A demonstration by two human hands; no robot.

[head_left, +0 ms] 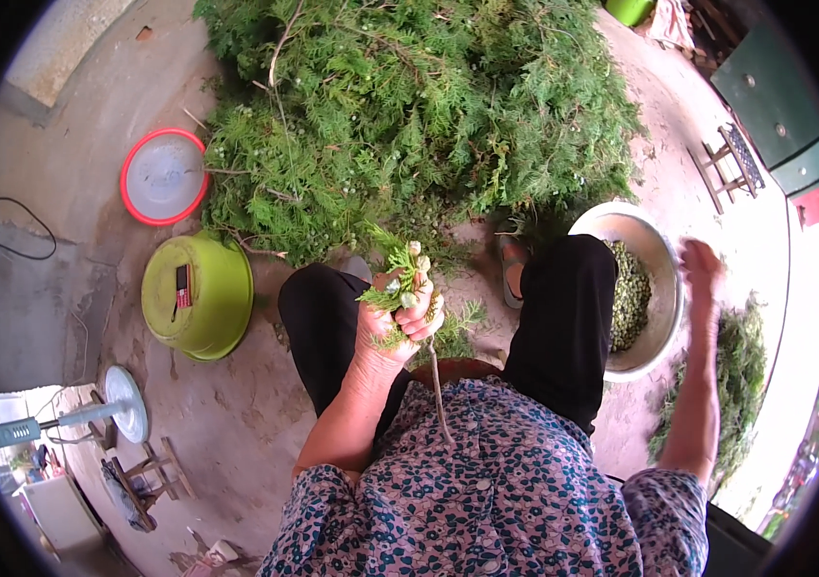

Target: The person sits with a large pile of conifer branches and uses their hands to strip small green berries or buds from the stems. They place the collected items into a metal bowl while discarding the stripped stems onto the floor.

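Observation:
My left hand point(400, 317) is closed round an evergreen sprig point(396, 258) with scale-like leaves and pale green seed cones, held up between my knees. Its bare brown stem point(438, 394) hangs down from the fist toward my patterned shirt. My right hand point(703, 269) is over by the right rim of a wide metal basin point(655, 226); its fingers are blurred, so I cannot tell whether they hold anything. Many small green cones point(630, 298) lie inside the basin, beside my right knee.
A big heap of cut evergreen branches point(409, 115) covers the floor ahead. To the left are a red-rimmed basin point(165, 134), an upturned lime-green tub point(174, 317) carrying a small dark object, and a stand fan point(127, 404). More greenery point(736, 375) lies by my right forearm; a stool point(736, 163) stands far right.

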